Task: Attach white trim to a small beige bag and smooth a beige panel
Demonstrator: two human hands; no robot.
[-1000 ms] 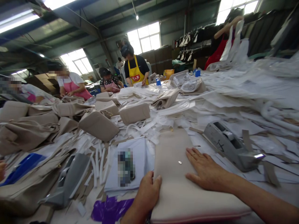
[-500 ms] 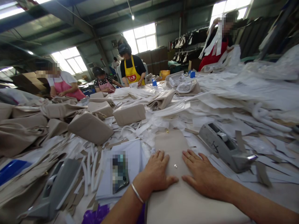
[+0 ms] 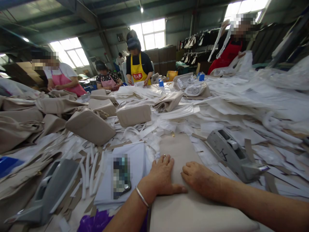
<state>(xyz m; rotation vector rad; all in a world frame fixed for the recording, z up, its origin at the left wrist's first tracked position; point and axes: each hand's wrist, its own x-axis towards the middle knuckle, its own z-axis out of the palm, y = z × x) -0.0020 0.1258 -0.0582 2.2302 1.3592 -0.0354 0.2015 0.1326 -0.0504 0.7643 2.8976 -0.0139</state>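
In the head view a beige handbag (image 3: 198,212) lies before me, its long flap (image 3: 178,148) stretched away from me with a small gold metal fitting (image 3: 173,134) near the far end. My left hand (image 3: 162,177) rests flat on the flap's left side, fingers spread and thumb pointing right; a ring and a bracelet are on it. Across from it, my right hand (image 3: 199,177) has its fingers curled together on the flap. Whatever is under those fingertips is hidden, including the spot where a small shiny metal piece showed earlier.
Grey tape dispensers (image 3: 233,156) stand on both sides. On the left, a phone (image 3: 121,177) lies on stacked white paper (image 3: 103,195). Beige bags (image 3: 90,126), white tubes and paper strips cover the table. Several people in aprons work beyond, one in yellow (image 3: 137,66).
My right hand has gone from flat and spread to curled, moving slightly left over the shiny metal piece, which is now out of sight. My left hand stays in place on the flap.
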